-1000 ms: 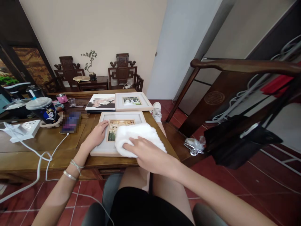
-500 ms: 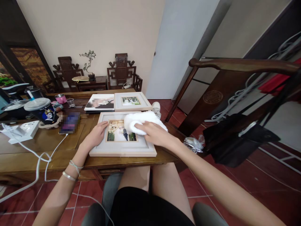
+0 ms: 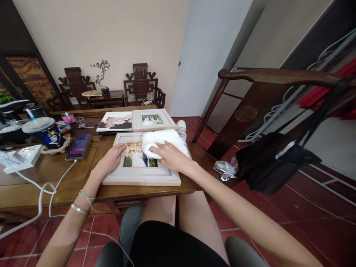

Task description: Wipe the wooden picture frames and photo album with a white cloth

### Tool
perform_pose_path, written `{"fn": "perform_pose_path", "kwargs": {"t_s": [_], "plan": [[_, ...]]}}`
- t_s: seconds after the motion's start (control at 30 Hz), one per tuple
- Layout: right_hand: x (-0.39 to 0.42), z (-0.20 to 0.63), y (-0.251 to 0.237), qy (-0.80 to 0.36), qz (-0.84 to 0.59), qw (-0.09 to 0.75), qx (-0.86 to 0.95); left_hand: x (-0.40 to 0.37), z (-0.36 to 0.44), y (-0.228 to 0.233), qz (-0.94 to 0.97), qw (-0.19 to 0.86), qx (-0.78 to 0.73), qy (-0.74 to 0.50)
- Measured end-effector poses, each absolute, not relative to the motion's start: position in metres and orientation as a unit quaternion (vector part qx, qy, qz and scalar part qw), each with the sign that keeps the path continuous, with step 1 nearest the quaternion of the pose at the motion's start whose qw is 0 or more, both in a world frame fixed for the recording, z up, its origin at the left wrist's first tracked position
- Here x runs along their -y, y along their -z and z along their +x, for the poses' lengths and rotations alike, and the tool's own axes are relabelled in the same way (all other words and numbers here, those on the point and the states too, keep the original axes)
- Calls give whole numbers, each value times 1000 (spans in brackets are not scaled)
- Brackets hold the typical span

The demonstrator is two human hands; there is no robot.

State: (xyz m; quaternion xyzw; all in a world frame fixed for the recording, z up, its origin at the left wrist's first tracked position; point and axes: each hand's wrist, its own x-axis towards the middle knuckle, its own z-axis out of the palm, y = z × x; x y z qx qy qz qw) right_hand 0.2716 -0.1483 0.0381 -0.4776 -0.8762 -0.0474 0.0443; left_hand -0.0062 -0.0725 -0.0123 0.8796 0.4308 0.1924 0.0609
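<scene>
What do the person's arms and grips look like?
The left arm has a thin, pale bracelet with loose ends and, further from the left grip, a shiny silver-coloured bangle. The right arm shows no jewellery. No sleeves are visible, and neither the left nor the right grip wears a glove.

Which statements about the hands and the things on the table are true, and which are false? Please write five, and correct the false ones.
1. The right hand holds the cloth on the near frame. True.
2. The left hand grips the pink cup. False: it rests on the near frame's left side.
3. A white cable runs to the phone. True.
4. The far frame stands upright. False: it lies flat on the table.
5. The cloth hides the whole photo in the near frame. False: most of the photo shows, left of and below the cloth.
</scene>
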Motion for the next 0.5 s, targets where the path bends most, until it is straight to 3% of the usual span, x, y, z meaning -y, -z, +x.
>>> {"fn": "perform_pose_path", "kwargs": {"t_s": [0.5], "plan": [[143, 275, -46, 28, -496, 48, 867, 66, -3, 14, 879, 46, -434, -192]]}}
